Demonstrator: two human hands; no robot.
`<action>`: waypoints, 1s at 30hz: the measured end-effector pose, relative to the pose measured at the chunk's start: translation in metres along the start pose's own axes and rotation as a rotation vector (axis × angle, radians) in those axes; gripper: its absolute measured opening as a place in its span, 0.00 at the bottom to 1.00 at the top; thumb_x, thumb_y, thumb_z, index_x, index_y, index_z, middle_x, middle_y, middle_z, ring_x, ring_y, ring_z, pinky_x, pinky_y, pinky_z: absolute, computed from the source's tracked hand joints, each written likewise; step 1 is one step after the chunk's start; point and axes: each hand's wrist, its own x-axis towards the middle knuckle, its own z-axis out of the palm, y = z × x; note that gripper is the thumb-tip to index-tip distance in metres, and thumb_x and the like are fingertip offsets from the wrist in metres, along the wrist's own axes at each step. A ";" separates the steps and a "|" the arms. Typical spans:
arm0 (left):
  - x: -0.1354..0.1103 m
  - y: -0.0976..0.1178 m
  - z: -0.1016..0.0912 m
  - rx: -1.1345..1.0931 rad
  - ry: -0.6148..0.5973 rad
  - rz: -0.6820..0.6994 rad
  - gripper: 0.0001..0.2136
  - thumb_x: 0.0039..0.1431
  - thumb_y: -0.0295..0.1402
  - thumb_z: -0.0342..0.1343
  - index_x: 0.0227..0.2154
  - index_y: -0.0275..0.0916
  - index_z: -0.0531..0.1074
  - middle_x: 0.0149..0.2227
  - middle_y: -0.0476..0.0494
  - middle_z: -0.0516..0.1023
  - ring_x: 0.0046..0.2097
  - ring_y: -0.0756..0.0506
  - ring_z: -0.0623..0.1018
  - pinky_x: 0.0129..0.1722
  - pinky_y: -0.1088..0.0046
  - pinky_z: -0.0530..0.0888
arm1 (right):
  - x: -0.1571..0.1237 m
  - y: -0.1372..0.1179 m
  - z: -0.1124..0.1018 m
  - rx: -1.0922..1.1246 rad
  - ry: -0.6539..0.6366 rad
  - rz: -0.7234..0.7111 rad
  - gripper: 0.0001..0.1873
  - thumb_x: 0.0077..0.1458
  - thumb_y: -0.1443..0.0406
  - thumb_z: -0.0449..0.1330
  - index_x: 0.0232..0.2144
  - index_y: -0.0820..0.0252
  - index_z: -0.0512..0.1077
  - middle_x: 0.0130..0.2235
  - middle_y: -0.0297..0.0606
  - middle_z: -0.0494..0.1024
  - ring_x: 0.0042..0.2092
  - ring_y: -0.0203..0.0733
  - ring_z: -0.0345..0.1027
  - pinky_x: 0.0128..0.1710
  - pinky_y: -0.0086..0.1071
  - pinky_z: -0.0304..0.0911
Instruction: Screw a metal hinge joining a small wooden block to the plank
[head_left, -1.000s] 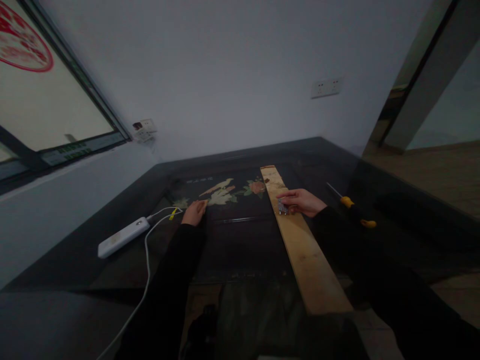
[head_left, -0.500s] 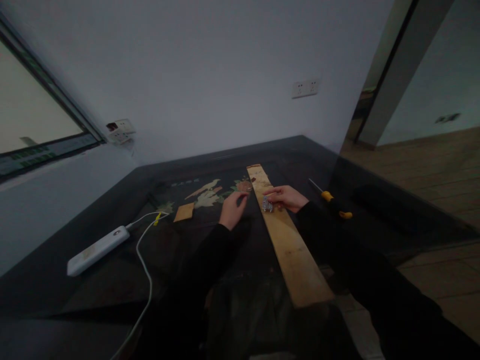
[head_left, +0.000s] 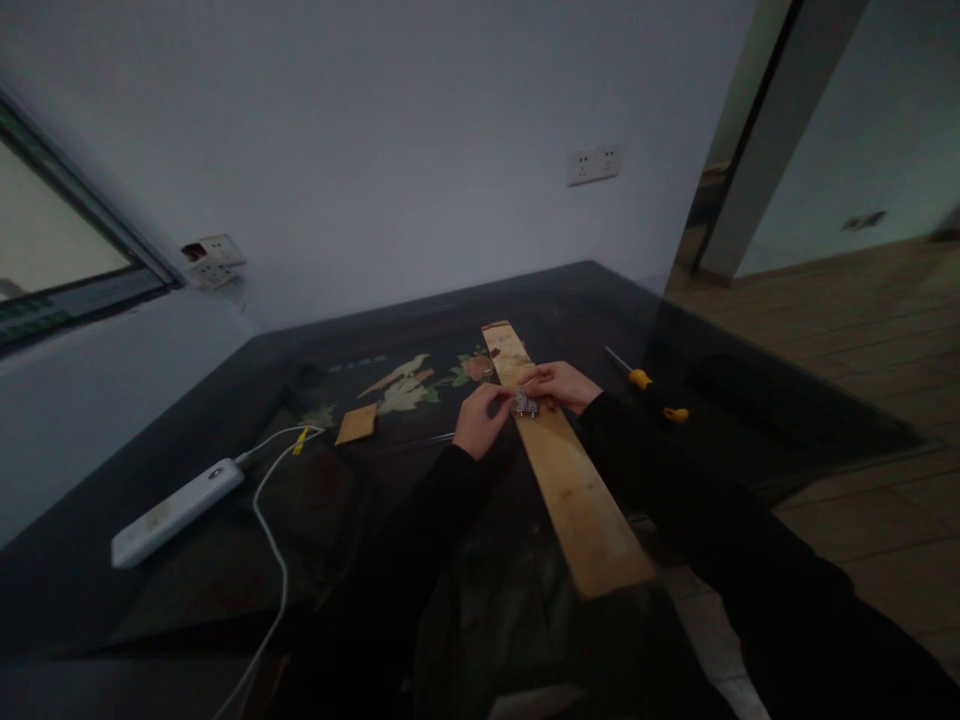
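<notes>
A long wooden board (head_left: 574, 490) lies lengthwise on the dark table. Over its far half, my right hand (head_left: 561, 386) pinches a small silver metal fitting (head_left: 526, 406), whose exact kind is too small to make out. My left hand (head_left: 480, 418) comes in from the board's left side with thumb and index finger together. Its fingertips meet the left edge of the fitting; anything tiny between them is hidden. To the right of the board rests a screwdriver (head_left: 642, 380) with a yellow and black handle, its shaft pointing away from me.
A small square wooden piece (head_left: 357, 425) lies left on the table (head_left: 420, 312), near an inlaid or printed bird and flower picture (head_left: 405, 392). At far left is a white power strip (head_left: 178, 512) with its cable (head_left: 276, 560). A wall (head_left: 405, 150) with sockets (head_left: 594, 166) stands behind.
My left hand has moved right, and its fingertips now reach the metal fitting in my right hand. The whole view has shifted slightly.
</notes>
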 end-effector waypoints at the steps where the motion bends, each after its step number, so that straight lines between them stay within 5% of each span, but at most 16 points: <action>1: 0.000 0.001 0.001 -0.011 -0.006 0.002 0.04 0.56 0.26 0.54 0.33 0.38 0.73 0.32 0.46 0.75 0.36 0.48 0.75 0.39 0.71 0.72 | 0.000 -0.001 -0.001 0.001 0.001 0.002 0.13 0.40 0.70 0.66 0.32 0.67 0.71 0.21 0.31 0.74 0.15 0.24 0.56 0.12 0.21 0.49; 19: -0.004 0.006 0.005 -0.030 -0.055 0.012 0.04 0.56 0.27 0.55 0.34 0.38 0.73 0.33 0.45 0.76 0.36 0.47 0.76 0.39 0.71 0.73 | 0.000 -0.002 -0.007 -0.042 -0.154 0.097 0.11 0.36 0.70 0.68 0.26 0.65 0.73 0.21 0.31 0.74 0.18 0.25 0.59 0.15 0.21 0.49; 30: -0.004 0.006 0.004 -0.049 -0.159 0.050 0.06 0.53 0.32 0.60 0.34 0.38 0.73 0.33 0.45 0.75 0.36 0.46 0.75 0.39 0.69 0.72 | -0.001 -0.002 -0.007 -0.036 -0.182 0.124 0.16 0.35 0.71 0.69 0.30 0.65 0.70 0.23 0.32 0.76 0.22 0.29 0.67 0.21 0.23 0.61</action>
